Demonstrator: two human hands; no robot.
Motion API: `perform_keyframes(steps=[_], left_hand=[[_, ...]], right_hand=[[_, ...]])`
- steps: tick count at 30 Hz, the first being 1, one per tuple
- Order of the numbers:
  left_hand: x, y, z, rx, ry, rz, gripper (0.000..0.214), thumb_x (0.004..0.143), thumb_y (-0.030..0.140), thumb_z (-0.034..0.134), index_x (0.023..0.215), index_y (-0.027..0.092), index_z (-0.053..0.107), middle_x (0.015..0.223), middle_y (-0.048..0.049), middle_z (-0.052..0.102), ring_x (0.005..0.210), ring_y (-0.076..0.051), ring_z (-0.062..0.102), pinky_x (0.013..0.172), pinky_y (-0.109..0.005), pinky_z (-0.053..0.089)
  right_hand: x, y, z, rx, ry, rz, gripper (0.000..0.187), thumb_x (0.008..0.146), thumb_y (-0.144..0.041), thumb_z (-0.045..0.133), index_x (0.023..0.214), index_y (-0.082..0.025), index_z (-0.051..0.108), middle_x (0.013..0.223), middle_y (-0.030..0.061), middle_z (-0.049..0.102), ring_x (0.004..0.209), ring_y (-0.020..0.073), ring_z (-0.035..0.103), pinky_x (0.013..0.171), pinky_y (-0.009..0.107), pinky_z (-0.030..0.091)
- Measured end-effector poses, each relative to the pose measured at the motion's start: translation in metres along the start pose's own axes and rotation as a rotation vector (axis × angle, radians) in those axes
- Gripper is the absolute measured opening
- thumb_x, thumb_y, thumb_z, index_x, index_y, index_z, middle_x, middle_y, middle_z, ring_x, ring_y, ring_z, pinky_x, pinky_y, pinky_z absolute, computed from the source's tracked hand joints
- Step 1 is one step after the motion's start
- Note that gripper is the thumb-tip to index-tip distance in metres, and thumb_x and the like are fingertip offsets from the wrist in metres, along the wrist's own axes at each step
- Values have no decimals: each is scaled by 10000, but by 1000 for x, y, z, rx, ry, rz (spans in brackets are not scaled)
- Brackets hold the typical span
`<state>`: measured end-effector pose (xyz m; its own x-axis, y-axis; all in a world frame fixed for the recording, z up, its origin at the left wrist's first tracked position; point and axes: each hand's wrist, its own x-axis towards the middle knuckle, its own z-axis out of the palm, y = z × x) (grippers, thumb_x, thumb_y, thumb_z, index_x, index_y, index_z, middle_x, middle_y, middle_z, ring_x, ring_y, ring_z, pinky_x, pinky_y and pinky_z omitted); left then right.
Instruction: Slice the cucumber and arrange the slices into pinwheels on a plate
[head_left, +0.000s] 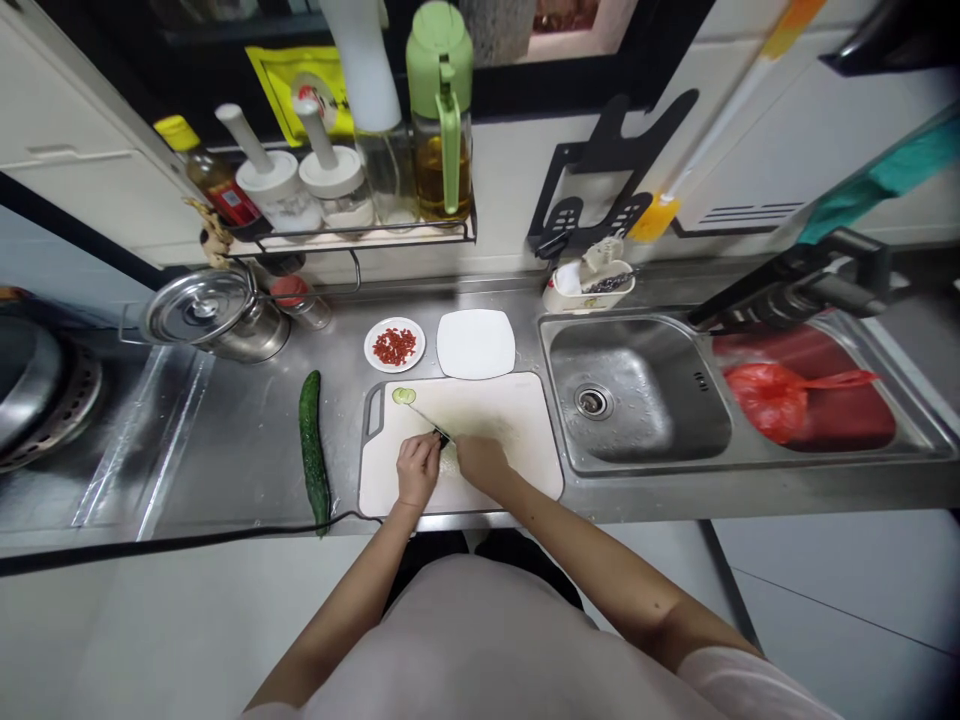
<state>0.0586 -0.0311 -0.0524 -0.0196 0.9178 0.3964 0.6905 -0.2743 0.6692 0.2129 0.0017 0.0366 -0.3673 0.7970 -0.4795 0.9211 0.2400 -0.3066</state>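
Observation:
My right hand (482,464) is closed around the handle of a kitchen knife (426,416). The thin blade points up and to the left over the white cutting board (525,420). Beside the blade, my left hand (418,468) has its fingers curled together at a small dark piece (442,437); whether this is food or part of the knife is unclear. Pale green cucumber slices (403,396) lie by the blade's tip at the board's upper left. A whole cucumber (313,450) rests on the steel counter, left of the board.
Behind the board stand a small plate of chopped red pieces (394,346) and a white square plate (476,343). A steel sink (637,395) adjoins on the right, with a red bag (772,400) beyond. A lidded pot (217,315) stands left; a black cable (187,538) crosses the front edge.

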Motion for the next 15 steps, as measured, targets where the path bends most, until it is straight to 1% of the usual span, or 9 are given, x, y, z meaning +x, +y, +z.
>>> perform_keyframes(steps=[5,9,12,14,15], left_hand=[[1,4,-2,-9,0,-6,189,913,231,510,1002,215,676,950,-68,683,935,-177,608,835,-344,508],[5,11,-6,-38,-26,-59,193,922,275,490,996,215,657,938,-66,663,928,-176,603,852,-347,502],[6,18,-9,-81,-29,-146,217,926,320,473,1018,200,629,967,-73,643,939,-175,596,865,-339,496],[7,22,-14,-111,19,-245,253,928,352,459,1057,190,603,1013,-85,628,952,-177,593,851,-325,498],[9,25,-18,-119,68,-307,273,929,365,449,1080,186,590,1036,-91,622,954,-178,592,840,-319,498]], right_hand=[[-3,-3,7,-25,71,13,289,911,-120,361,1029,-118,624,874,143,694,871,226,663,714,297,461],[-9,-2,7,-76,122,39,289,947,-183,352,1034,-116,618,866,153,685,849,231,664,699,299,452],[-19,5,1,-134,148,82,292,955,-188,347,1109,-159,593,859,122,684,840,215,656,700,289,428],[-28,13,-5,-183,169,122,305,948,-160,355,1163,-196,569,866,103,682,835,201,644,704,285,404],[-33,18,-8,-208,190,141,317,944,-152,365,1188,-209,558,883,100,680,841,197,636,712,288,393]])
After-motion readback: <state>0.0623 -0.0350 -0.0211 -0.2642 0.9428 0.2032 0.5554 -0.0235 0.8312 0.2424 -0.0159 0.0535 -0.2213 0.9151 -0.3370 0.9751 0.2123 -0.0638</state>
